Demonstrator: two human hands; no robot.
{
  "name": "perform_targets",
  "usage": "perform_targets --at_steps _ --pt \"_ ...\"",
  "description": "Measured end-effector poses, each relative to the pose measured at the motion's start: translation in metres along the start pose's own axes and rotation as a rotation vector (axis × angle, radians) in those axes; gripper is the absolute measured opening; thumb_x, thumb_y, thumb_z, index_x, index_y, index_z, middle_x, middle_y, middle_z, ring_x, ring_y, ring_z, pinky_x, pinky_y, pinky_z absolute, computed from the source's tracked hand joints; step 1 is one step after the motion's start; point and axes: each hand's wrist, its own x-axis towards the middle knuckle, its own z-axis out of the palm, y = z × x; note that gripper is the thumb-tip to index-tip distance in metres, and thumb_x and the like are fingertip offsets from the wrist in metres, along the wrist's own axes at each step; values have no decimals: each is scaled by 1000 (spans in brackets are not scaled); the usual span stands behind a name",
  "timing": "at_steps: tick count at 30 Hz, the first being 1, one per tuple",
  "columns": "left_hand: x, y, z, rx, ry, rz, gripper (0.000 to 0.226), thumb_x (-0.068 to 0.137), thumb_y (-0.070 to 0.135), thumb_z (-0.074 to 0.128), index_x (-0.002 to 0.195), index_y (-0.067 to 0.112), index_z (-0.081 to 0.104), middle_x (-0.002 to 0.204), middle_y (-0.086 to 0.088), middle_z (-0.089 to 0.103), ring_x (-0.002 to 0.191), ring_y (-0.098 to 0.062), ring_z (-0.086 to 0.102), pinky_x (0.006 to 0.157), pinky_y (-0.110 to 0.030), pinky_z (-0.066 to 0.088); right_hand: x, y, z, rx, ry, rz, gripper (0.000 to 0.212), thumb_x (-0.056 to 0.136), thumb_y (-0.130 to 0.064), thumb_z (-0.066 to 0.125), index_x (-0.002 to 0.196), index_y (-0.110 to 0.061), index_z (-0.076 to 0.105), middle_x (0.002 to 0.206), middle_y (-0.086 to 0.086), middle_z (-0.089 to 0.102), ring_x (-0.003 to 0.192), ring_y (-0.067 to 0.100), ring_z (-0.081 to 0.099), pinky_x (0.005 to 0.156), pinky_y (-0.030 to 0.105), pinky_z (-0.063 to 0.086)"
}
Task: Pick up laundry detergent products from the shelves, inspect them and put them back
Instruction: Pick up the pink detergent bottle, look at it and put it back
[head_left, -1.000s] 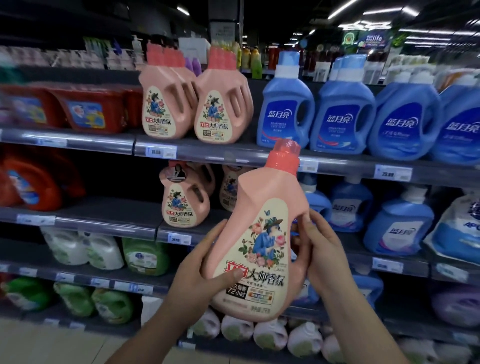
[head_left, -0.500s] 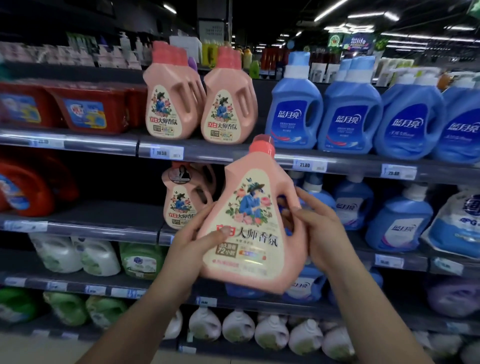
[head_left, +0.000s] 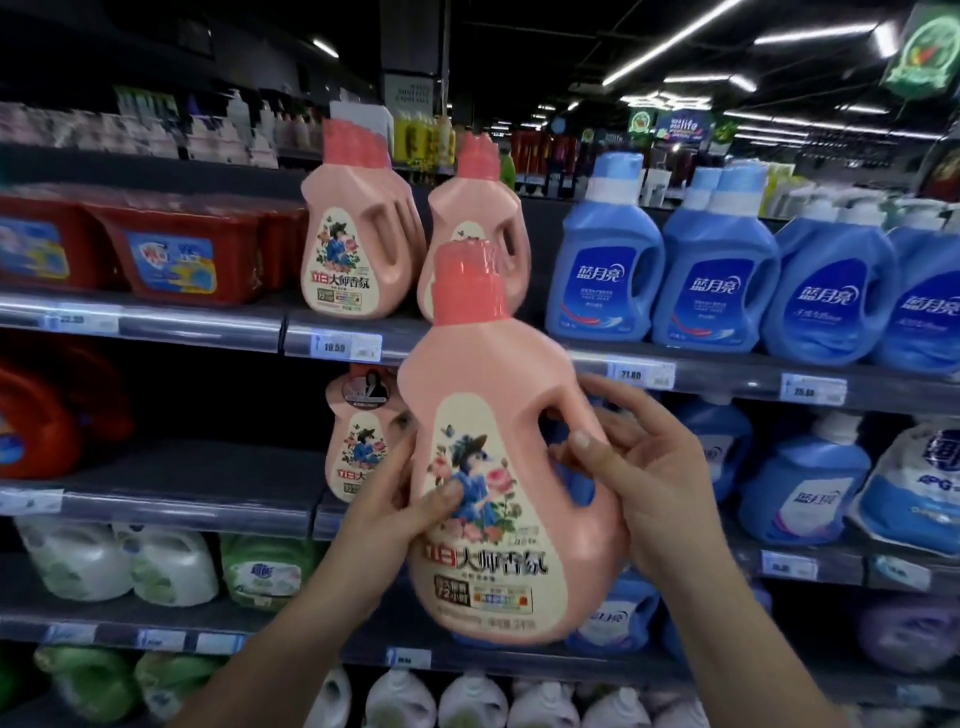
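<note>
I hold a pink detergent bottle (head_left: 498, 415) with a coral cap and a cream floral label upright in front of the shelves, its label facing me. My left hand (head_left: 395, 514) grips its left side, thumb pressed on the label. My right hand (head_left: 639, 467) grips the right side at the handle, thumb on the handle. Matching pink bottles (head_left: 353, 228) stand on the upper shelf, and another pink bottle (head_left: 361, 441) stands on the middle shelf behind my left hand.
Blue detergent bottles (head_left: 608, 270) line the upper shelf to the right, with more blue ones (head_left: 800, 478) below. Red tubs (head_left: 171, 254) sit upper left, an orange-red jug (head_left: 36, 415) middle left, white and green bottles (head_left: 171, 566) lower down. Shelf edges (head_left: 197, 327) carry price tags.
The pink bottle has risen and turned from tilted to upright. My right thumb has moved onto the handle. The view has shifted closer to the shelves.
</note>
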Motion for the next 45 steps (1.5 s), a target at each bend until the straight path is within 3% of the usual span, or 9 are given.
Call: perform_targets --at_steps 5,10,14,22,25,29,38,42,45 --pt "1 -2 -16 137 40 116 81 68 31 90 137 55 57 142 5 66 126 -20 67 92 -35 62 -7 26 7 53 73 13 46 77 -28 89 120 -32 73 120 12 79 112 28 75 90 30 62" --pt "3 7 -21 424 50 236 102 64 37 90 151 51 38 148 18 57 136 -8 56 108 -50 52 0 36 14 -47 103 13 55 72 -55 89 112 -33 60 103 13 80 94 24 77 78 30 63" --pt "14 7 -33 457 31 251 105 63 39 90 151 54 35 149 18 55 138 -8 54 111 -52 49 7 46 19 16 97 -23 35 86 -16 78 111 -25 56 97 20 73 88 29 73 72 38 63" --pt "28 -12 -61 390 21 285 107 52 34 90 132 78 34 140 41 51 130 12 52 94 -7 49 16 69 30 8 102 -25 43 76 13 70 105 -16 56 86 32 54 77 67 54 62 81 46" --pt "34 -17 -71 404 -2 263 110 52 34 93 134 76 33 140 39 53 129 10 54 94 -4 47 18 76 32 -29 104 -1 44 76 10 71 106 -18 57 84 15 65 76 47 61 61 69 51" --pt "49 -23 -83 457 -51 199 111 52 41 98 141 65 37 133 36 60 121 12 58 88 -7 52 23 81 37 -29 150 125 50 76 -33 92 113 -26 60 103 19 78 89 29 74 75 39 63" --pt "45 -105 -87 283 -111 -107 111 54 45 100 140 69 34 131 40 60 118 11 62 84 -13 57 9 127 21 -72 238 460 35 83 -22 82 114 -37 76 107 8 81 105 25 77 88 37 57" --pt "49 -140 -83 277 -98 -226 114 52 42 102 144 61 38 138 26 64 128 -5 63 102 -45 56 9 148 12 -111 227 516 36 79 -31 80 115 -33 75 110 11 81 106 27 76 79 26 61" --pt "63 -160 -76 309 -49 -241 113 51 43 102 142 63 39 136 26 65 127 -7 63 103 -51 55 22 174 -2 -161 225 512 33 90 -19 76 122 -22 71 110 10 81 109 30 75 86 32 62"
